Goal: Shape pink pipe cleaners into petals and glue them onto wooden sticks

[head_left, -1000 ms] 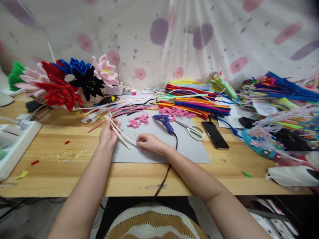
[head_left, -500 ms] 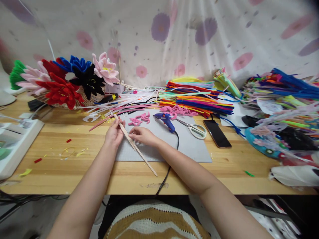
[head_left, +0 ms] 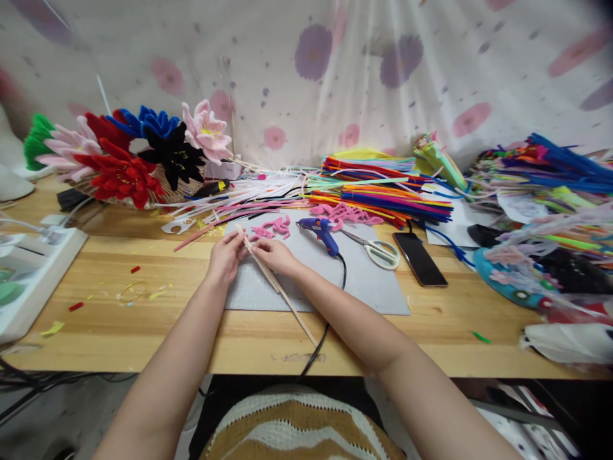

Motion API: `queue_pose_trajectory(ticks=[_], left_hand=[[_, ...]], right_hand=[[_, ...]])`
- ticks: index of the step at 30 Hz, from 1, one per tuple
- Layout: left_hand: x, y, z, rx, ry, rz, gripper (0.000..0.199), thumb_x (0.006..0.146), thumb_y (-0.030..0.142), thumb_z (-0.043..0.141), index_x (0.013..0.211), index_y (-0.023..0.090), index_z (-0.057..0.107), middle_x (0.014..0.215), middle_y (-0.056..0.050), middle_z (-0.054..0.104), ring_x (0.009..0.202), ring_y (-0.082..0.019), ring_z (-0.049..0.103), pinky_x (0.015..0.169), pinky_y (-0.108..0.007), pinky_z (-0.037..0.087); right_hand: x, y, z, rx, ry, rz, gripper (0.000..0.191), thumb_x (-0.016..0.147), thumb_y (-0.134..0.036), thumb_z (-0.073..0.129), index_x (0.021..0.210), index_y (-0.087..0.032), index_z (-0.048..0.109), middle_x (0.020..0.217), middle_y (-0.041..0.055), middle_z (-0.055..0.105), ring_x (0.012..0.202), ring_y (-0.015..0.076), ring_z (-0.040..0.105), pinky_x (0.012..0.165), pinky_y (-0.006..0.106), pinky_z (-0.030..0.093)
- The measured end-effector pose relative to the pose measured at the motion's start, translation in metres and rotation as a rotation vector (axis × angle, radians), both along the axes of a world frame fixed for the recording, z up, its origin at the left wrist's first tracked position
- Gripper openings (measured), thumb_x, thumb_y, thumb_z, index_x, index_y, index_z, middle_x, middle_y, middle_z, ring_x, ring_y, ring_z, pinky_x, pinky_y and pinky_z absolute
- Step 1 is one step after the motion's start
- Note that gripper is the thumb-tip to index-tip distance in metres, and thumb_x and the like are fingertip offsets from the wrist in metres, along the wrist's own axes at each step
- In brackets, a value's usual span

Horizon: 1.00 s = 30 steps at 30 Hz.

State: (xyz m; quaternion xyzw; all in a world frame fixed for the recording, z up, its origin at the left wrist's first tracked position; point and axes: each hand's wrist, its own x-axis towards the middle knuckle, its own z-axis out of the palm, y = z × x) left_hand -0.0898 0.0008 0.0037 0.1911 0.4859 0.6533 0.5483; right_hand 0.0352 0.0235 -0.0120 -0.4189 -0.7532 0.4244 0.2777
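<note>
A small bundle of long, thin, cream pipe cleaners [head_left: 264, 268] slants from my fingertips down toward the table's front edge, one strand reaching farther than the others. My left hand [head_left: 226, 257] is closed on the upper end. Beside it, my right hand [head_left: 274, 255] pinches the same bundle near the top, with its fingertips partly hidden. Both hands are over the grey cutting mat [head_left: 364, 291]. Curled pink pipe-cleaner pieces [head_left: 272, 227] lie just beyond the right hand, and a blue glue gun [head_left: 320, 233] rests to their right.
Scissors [head_left: 382, 253] and a phone [head_left: 420, 259] lie on the right. Behind are piles of coloured pipe cleaners [head_left: 383, 195]. Fuzzy flowers [head_left: 127, 172] stand at the back left, near a white power strip [head_left: 52, 281]. The glue gun's black cord [head_left: 322, 345] crosses the front edge.
My right hand has moved up and left along the pipe cleaners, closer to my left hand. Their lower end has swung slightly right. The view has shifted a little.
</note>
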Motion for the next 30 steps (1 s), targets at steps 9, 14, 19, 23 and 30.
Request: queue_pose_trajectory(ticks=[9, 14, 19, 23, 30], left_hand=[[-0.0007, 0.0019, -0.0047, 0.032, 0.087, 0.002, 0.020, 0.057, 0.013, 0.073, 0.076, 0.011, 0.065, 0.069, -0.001, 0.064, 0.060, -0.009, 0.062, 0.057, -0.019, 0.050], [-0.0006, 0.0014, -0.0055, 0.045, 0.113, 0.021, 0.024, 0.054, 0.016, 0.075, 0.076, 0.011, 0.066, 0.069, -0.001, 0.064, 0.060, -0.009, 0.060, 0.059, -0.019, 0.049], [0.0006, 0.0002, -0.0024, 0.046, 0.101, 0.008, 0.023, 0.053, 0.014, 0.074, 0.075, 0.011, 0.067, 0.069, -0.001, 0.064, 0.060, -0.008, 0.059, 0.061, -0.020, 0.049], [0.0005, -0.0009, -0.0007, 0.032, 0.111, 0.004, 0.020, 0.054, 0.015, 0.074, 0.072, 0.011, 0.064, 0.065, 0.000, 0.062, 0.059, -0.008, 0.058, 0.059, -0.019, 0.048], [-0.0019, -0.0006, -0.0007, -0.036, 0.153, -0.031, 0.021, 0.053, 0.019, 0.071, 0.067, 0.013, 0.057, 0.059, 0.001, 0.058, 0.051, -0.007, 0.052, 0.047, -0.018, 0.044]], right_hand=[[0.0012, 0.0013, -0.0002, 0.087, -0.067, -0.050, 0.025, 0.081, -0.038, 0.047, 0.073, -0.018, 0.060, 0.065, -0.0006, 0.057, 0.060, 0.0107, 0.047, 0.059, 0.022, 0.035], [-0.0005, -0.0008, 0.0022, 0.112, -0.063, -0.053, 0.022, 0.082, -0.035, 0.046, 0.075, -0.018, 0.058, 0.067, -0.0005, 0.058, 0.059, 0.0101, 0.047, 0.057, 0.021, 0.032], [-0.0018, -0.0022, 0.0040, 0.131, -0.053, -0.064, 0.022, 0.083, -0.034, 0.044, 0.075, -0.019, 0.057, 0.068, -0.0005, 0.058, 0.060, 0.0102, 0.047, 0.058, 0.021, 0.032], [-0.0019, -0.0030, 0.0026, 0.141, -0.041, -0.061, 0.021, 0.082, -0.034, 0.044, 0.074, -0.019, 0.056, 0.065, -0.0013, 0.056, 0.059, 0.0100, 0.047, 0.057, 0.021, 0.031], [0.0000, -0.0027, 0.0037, 0.112, -0.047, -0.074, 0.015, 0.078, -0.028, 0.046, 0.071, -0.017, 0.055, 0.061, -0.0026, 0.054, 0.057, 0.0095, 0.046, 0.055, 0.021, 0.030]])
